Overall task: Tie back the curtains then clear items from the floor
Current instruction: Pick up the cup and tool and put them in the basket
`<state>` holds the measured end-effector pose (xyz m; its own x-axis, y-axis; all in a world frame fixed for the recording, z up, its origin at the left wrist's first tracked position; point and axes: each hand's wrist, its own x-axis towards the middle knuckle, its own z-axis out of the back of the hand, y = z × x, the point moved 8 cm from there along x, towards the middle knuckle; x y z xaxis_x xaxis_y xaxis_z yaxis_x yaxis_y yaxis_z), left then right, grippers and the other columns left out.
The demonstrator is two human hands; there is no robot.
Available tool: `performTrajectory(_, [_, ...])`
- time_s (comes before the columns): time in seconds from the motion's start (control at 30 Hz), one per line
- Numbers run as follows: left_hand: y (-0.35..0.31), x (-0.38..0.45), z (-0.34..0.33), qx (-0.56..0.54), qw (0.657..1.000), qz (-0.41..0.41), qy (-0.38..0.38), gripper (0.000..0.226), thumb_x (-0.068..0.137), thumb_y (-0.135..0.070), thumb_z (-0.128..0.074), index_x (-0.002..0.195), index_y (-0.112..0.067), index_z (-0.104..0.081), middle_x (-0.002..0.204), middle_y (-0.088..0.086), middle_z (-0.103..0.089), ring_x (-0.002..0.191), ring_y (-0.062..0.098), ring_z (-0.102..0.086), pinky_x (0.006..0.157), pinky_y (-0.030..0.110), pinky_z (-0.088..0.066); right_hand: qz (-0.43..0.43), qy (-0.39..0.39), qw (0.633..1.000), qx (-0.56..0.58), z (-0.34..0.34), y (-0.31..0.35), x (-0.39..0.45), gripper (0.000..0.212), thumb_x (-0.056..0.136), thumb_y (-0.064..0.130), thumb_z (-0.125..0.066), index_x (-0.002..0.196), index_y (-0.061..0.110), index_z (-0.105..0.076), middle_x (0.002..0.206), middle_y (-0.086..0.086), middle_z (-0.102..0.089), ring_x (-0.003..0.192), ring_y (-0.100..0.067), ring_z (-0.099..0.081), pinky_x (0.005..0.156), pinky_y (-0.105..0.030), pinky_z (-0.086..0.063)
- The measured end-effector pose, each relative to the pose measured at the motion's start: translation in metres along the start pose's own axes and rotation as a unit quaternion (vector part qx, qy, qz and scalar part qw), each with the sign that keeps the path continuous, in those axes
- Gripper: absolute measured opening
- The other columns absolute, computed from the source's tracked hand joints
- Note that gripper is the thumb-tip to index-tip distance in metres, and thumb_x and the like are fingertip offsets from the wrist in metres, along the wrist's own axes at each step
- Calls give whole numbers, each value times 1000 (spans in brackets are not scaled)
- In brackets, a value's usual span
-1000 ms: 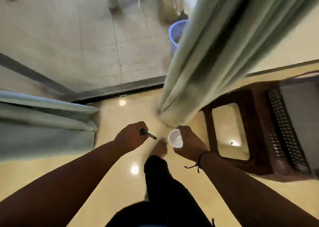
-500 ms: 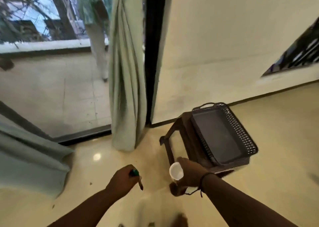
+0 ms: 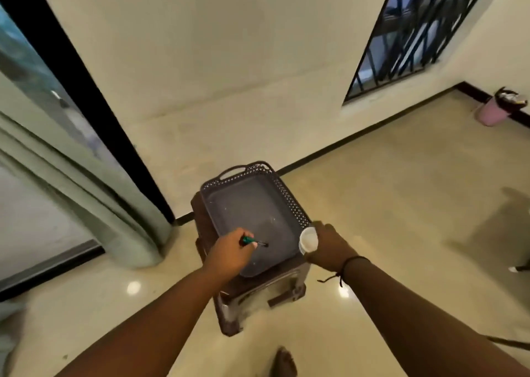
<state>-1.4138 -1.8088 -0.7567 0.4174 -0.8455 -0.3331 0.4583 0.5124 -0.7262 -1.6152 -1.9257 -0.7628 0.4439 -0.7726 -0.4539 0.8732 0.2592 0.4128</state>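
so the floor-clearing half looks well under way. the left hand [image 3: 229,255] is curled round a small green-handled screwdriver [image 3: 253,241], its dark tip poking out over the inside of the grey basket [image 3: 289,202], which sits on a brown stool [image 3: 258,293] in the middle of the scene. the right hand [image 3: 329,247] grips a white cup [image 3: 308,240], held just at the basket's near right corner, mouth tipped toward the camera; i cannot tell whether the cup touches the rim. both things are up off the floor but neither is let go yet, so dropping them into the basket is the step in hand, by my reading. the basket's floor shows only bare grey plastic and a few pale specks.

as for the curtains, a pale green curtain [image 3: 94,204] hangs gathered into a narrow column on the left beside the dark door frame [image 3: 94,95], which fits with it being drawn aside, though no tie or knot is visible, so i cannot say that part is finished. the shiny floor [image 3: 387,204] around the stool shows no other loose things in this view; a pink bin [image 3: 491,113] stands far right in the corner under a barred window [image 3: 415,32]. whether more remains out of frame is unknown.
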Motion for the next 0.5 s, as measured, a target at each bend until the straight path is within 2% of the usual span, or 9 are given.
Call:
performTrajectory(0.13, [-28,19,-28,87,996,-33,16,24,91,-36,-57,108,-20,-60,102,4,-67,91,23,-62,80,37,-51,-3,-22,998,61,6,-21,31,72,69,25,-78,128,13,-40,124,-15,-40,103,-40,-56,92,-40,-47])
performTrajectory(0.2, [-32,34,-35,79,997,-15,9,26,90,-38,-58,104,-17,-59,97,6,-66,87,24,-61,79,39,-51,18,-31,997,70,3,-22,48,71,70,28,-76,130,17,-39,127,-13,-40,103,-39,-56,91,-40,-47])
performTrajectory(0.27, [-32,47,-38,47,999,16,-12,29,89,-37,-61,103,-12,-58,93,7,-65,84,23,-60,75,35,-48,42,-40,996,68,-2,-20,63,72,71,30,-75,133,20,-39,128,-11,-43,106,-37,-56,91,-40,-47])
performTrajectory(0.37, [-27,66,-44,11,998,44,-35,28,87,-33,-65,103,-10,-60,89,5,-61,80,19,-56,69,29,-42,83,-51,995,-25,-11,-16,85,75,71,40,-72,135,22,-38,130,-9,-50,113,-33,-51,93,-41,-46])
performTrajectory(0.5, [-11,90,-64,-36,996,82,-18,30,87,-31,-65,103,-5,-62,88,10,-61,78,19,-54,63,27,-40,113,-54,979,-164,-30,-21,104,70,73,45,-69,133,25,-40,129,-4,-54,116,-31,-47,91,-39,-41])
